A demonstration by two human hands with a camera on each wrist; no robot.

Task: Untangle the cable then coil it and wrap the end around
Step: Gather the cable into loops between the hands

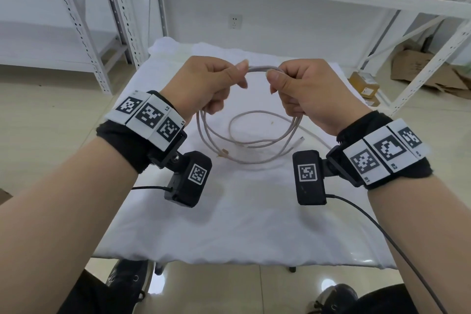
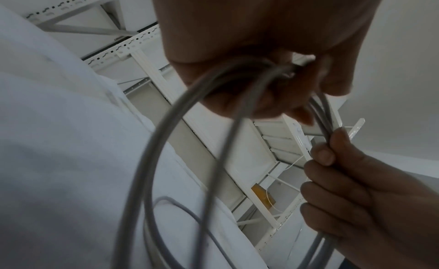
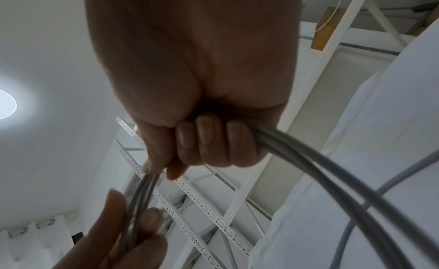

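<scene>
A pale grey cable (image 1: pixel 244 159) hangs in several loops above the white-covered table (image 1: pixel 244 224). My left hand (image 1: pixel 211 84) grips the top of the coil on its left side, fingers curled round the strands. My right hand (image 1: pixel 303 86) grips the same coil on its right, a short arc of cable (image 1: pixel 260 68) bridging the two hands. A loose tail with a white plug (image 1: pixel 300 140) lies on the cloth under the coil. In the left wrist view the cable (image 2: pixel 152 160) runs through my left hand's fingers (image 2: pixel 249 102). In the right wrist view the cable (image 3: pixel 320 171) leaves my curled right fingers (image 3: pixel 213 141).
White metal shelving (image 1: pixel 107 28) stands behind and left of the table, more shelving (image 1: pixel 420 64) to the right. Cardboard boxes (image 1: pixel 418 69) lie on the floor at right. My knees and shoes (image 1: pixel 334 296) are below the table's near edge.
</scene>
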